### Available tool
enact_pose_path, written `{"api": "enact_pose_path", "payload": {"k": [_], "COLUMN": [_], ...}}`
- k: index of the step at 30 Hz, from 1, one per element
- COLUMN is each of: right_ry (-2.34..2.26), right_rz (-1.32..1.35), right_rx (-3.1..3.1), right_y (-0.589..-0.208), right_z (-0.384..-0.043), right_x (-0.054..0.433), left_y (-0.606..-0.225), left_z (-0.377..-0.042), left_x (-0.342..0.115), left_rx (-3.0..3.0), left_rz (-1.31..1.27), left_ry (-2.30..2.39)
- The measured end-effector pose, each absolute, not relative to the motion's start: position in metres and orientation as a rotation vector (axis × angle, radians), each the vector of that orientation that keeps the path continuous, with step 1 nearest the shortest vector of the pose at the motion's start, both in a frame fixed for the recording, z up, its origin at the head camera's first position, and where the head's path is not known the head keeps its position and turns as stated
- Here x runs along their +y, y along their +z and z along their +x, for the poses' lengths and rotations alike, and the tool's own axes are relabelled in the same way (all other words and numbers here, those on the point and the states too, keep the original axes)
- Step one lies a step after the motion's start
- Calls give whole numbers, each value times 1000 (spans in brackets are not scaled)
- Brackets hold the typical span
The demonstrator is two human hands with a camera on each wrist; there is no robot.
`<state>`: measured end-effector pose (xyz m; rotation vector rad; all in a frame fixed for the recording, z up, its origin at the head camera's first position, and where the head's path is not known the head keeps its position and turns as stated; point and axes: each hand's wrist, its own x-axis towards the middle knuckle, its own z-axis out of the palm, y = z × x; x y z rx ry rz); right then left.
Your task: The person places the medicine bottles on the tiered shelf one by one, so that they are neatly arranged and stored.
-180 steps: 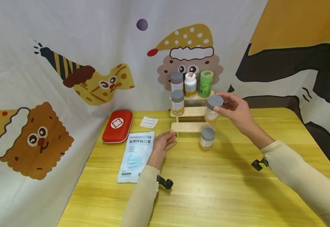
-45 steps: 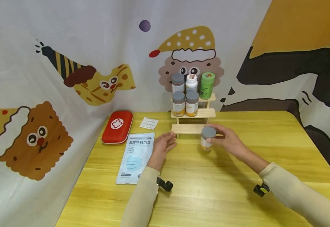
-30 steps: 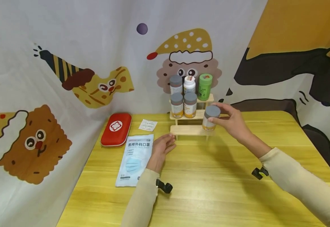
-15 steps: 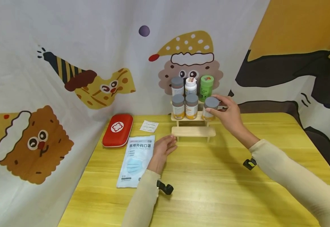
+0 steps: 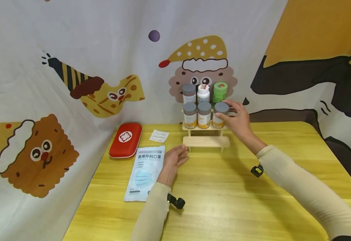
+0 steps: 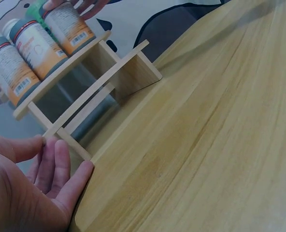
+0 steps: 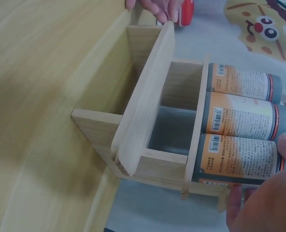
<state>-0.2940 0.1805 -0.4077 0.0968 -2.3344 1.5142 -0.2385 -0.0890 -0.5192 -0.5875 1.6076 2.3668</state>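
Observation:
A three-step wooden display stand (image 5: 205,142) stands against the backdrop. At the right end of its middle step, my right hand (image 5: 238,121) grips a grey-lidded pill bottle (image 5: 218,121) by its upper part. The right wrist view shows the base of this bottle (image 7: 239,155) against the step board. Two similar bottles, a left one (image 5: 190,117) and a middle one (image 5: 204,117), stand beside it in the row. My left hand (image 5: 171,162) pinches the left end of the lowest step between thumb and fingers. Nothing stands on that lowest step.
On the top step are a grey-lidded bottle (image 5: 189,92), a white bottle (image 5: 203,92) and a green canister (image 5: 220,91). Left of the stand lie a red first-aid case (image 5: 125,140), a small white packet (image 5: 159,136) and a face mask pack (image 5: 145,174) on the wooden table (image 5: 211,201).
Earlier my right hand placed one bottle mid-step, then picked another off the table. It has raised that bottle onto the middle step and moved it left. The left hand stays at the stand.

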Motion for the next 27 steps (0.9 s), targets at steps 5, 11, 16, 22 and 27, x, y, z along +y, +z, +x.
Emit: {"api": "enact_pose_path", "payload": {"k": [5, 11, 16, 22, 27], "right_ry": [1500, 1532, 1512, 1520, 1536], "right_rz": [120, 123, 133, 139, 181], "right_rx": [-2305, -2235, -2233, -2228, -2240], "right_y": [-411, -416, -418, -418, -415], "right_z": [-298, -300, -299, -301, -300], "right_x": [178, 179, 179, 177, 174], "left_y": [-518, -520, -520, -516, -511], "left_z": [-240, -243, -244, -245, -248], "left_x": [-88, -85, -85, -86, -90], "left_rx": [1612, 1610, 1614, 1605, 1600], "left_rz": [-593, -581, -579, -582, -600], "left_ry": [2371, 2361, 2355, 2359, 2372]}}
